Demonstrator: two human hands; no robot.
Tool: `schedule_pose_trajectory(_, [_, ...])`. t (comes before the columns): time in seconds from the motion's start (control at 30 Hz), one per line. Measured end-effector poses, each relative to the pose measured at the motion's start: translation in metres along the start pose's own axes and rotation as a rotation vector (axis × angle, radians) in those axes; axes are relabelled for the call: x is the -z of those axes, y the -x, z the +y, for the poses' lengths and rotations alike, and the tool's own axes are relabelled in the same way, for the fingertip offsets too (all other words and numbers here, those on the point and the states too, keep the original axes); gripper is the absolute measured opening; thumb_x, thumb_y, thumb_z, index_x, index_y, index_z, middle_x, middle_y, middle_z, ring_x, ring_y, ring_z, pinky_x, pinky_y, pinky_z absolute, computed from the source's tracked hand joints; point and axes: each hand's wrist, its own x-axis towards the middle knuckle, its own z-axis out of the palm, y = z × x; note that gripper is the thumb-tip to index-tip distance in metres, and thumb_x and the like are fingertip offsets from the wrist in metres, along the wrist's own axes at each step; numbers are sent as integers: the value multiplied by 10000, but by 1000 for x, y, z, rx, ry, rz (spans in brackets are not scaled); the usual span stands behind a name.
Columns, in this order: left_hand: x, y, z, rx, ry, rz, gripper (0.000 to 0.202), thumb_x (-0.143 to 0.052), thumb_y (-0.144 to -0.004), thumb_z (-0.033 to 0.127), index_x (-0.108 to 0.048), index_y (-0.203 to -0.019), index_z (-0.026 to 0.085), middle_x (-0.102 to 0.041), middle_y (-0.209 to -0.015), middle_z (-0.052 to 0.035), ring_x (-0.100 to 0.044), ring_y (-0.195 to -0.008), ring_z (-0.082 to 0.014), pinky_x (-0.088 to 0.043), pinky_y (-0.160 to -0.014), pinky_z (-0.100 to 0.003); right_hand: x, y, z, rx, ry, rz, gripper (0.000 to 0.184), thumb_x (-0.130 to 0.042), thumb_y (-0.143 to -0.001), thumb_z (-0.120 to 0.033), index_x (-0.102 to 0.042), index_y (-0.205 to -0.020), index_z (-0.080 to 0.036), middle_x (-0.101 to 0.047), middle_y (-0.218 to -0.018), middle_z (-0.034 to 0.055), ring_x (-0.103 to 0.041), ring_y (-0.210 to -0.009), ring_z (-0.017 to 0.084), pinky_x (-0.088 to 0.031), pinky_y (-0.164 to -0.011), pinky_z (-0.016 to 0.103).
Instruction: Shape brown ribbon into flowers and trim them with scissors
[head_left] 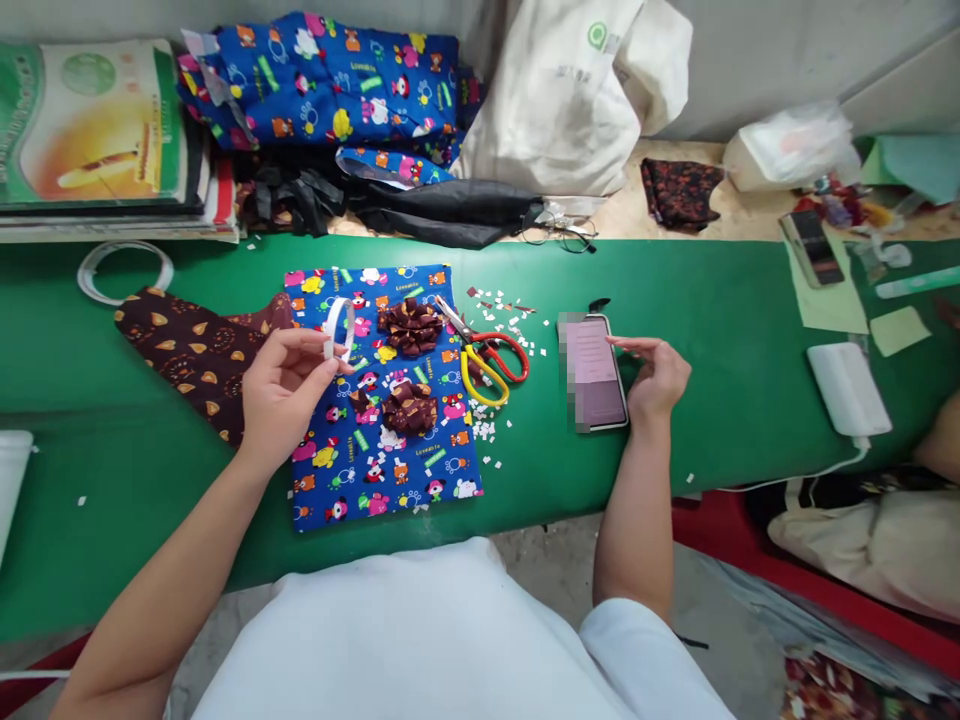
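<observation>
My left hand point(289, 385) pinches a narrow white band bent into a loop point(340, 325), held over a blue cartoon-print cloth point(322, 500). On that cloth lie two gathered brown patterned fabric scrunchies point(411, 328), one above the other. Scissors point(487, 355) with one red and one yellow handle rest across the cloth's right edge. My right hand point(656, 375) is beside a smartphone point(600, 375) with a lit screen, index finger stretched out to its right edge; nothing is in this hand. Brown patterned fabric point(195, 360) spreads under and left of my left hand.
Small white scraps point(517, 325) are scattered on the green table point(720, 350). A white coil point(124, 272) lies at left, a white power bank point(847, 390) at right. Along the back are stacked books point(90, 130), folded blue cloth point(337, 80), a canvas bag point(555, 100) and eyeglasses point(559, 235).
</observation>
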Motion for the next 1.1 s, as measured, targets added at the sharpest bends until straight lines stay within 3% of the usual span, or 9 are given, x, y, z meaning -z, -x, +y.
schedule_pose_trajectory(0.27, [0, 0, 0, -1, 0, 11, 199, -674, -778, 151, -618, -955, 222, -694, -887, 5, -698, -742, -147, -571, -730, -284, 1, 1, 1, 13, 92, -80, 409, -318, -894, -397, -680, -760, -261, -738, -878, 81, -673, -910, 283, -495, -807, 496])
schedule_pose_trajectory(0.4, [-1, 0, 0, 6, 5, 14, 202, -672, -775, 136, -621, -950, 223, -694, -882, 5, -698, -735, -144, -571, -725, -280, 5, 3, -3, 4, 75, -62, 297, -430, -867, -389, -685, -932, -251, -717, -1031, 67, -639, -990, 269, -483, -869, 476])
schedule_pose_trajectory(0.53, [-1, -1, 0, 16, 5, 23, 206, -673, -773, 139, -623, -953, 227, -693, -882, 4, -696, -735, -147, -573, -731, -286, 15, 6, -6, -46, 84, -180, 346, -614, -759, -317, -637, -1098, -252, -669, -1166, 50, -599, -1099, 261, -447, -970, 465])
schedule_pose_trajectory(0.7, [0, 0, -1, 16, -4, 26, 196, -678, -772, 162, -624, -949, 226, -694, -878, 6, -693, -734, -147, -574, -729, -286, 28, 9, -9, -118, 90, -349, 480, -647, -742, -290, -582, -1218, -285, -617, -1269, 37, -536, -1199, 258, -378, -1063, 474])
schedule_pose_trajectory(0.87, [0, -1, 0, 23, -24, 24, 194, -687, -770, 206, -613, -949, 222, -694, -875, 8, -691, -733, -143, -577, -729, -281, 31, 9, -9, -83, 169, -398, 510, -663, -752, -323, -563, -1251, -295, -591, -1291, 38, -522, -1192, 256, -358, -1075, 484])
schedule_pose_trajectory(1.1, [1, -2, -2, 10, -44, 22, 214, -701, -767, 253, -601, -954, 223, -691, -878, 4, -693, -736, -145, -582, -731, -291, 27, 9, -9, -145, 10, -346, 462, -641, -737, -302, -588, -1196, -298, -625, -1249, 30, -535, -1194, 240, -380, -1063, 462])
